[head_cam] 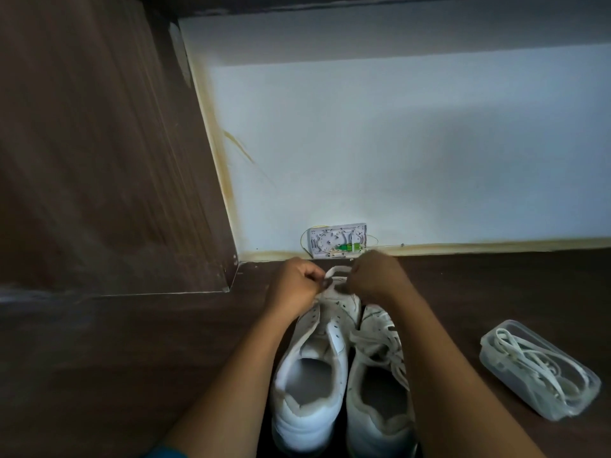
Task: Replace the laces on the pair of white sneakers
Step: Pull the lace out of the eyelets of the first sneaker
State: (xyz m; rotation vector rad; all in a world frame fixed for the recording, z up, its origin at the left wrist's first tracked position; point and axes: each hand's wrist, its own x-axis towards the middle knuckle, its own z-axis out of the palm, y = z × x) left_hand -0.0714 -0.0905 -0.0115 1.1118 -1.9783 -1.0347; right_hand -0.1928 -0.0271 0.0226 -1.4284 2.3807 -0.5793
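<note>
Head view: my left hand (297, 279) and right hand (373, 276) are both curled at the toe end of the left sneaker (310, 368), each pinching the white lace (337, 271) that arches between them. The risk, I judge, is pulling one side harder — the ends come out uneven, or the lace twists. The right sneaker (380, 385), close beside it, is laced. A clear box (515, 391) of laces lies well to my right. A wall box (337, 241) just beyond my knuckles crowds the pull.

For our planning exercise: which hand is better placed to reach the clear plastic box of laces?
Probably the right hand: the clear plastic box of white laces lies right of it; the left hand would cross both white sneakers. Both pinch a lace.
</note>
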